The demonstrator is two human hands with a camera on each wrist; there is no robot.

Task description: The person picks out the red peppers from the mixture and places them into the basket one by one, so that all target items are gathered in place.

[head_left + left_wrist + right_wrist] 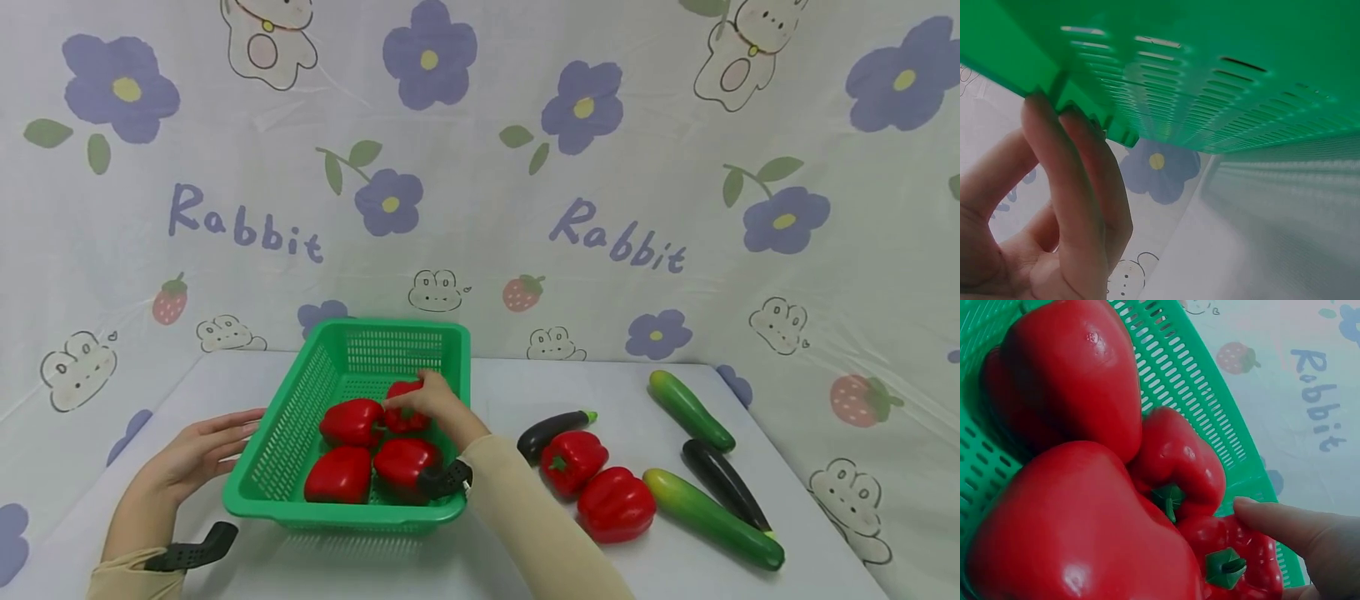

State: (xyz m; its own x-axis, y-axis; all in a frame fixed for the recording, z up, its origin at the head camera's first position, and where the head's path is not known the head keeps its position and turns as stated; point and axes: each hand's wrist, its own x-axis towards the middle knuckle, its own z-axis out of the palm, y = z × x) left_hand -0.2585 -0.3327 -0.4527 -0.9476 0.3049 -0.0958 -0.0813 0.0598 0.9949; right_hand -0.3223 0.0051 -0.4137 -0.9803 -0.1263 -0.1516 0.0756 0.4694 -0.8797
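Observation:
In the head view my right hand (435, 400) reaches into a green plastic basket (348, 515) and holds a red bell pepper (407, 419) near its far right side. The right wrist view shows a finger on that bell pepper (1263, 556) beside its green stem; the other fingers are mostly hidden. Three more red bell peppers (351, 422) lie close by in the basket. Outside the basket's left wall, my left hand (197, 454) has its fingers extended. The left wrist view shows those fingertips touching the underside of the basket rim (1010, 62).
Right of the basket, two red bell peppers (617, 505) lie beside an eggplant (551, 433). Further right are a second eggplant (726, 483) and two green cucumbers (712, 518). A printed cloth (480, 233) hangs behind the white table (495, 575).

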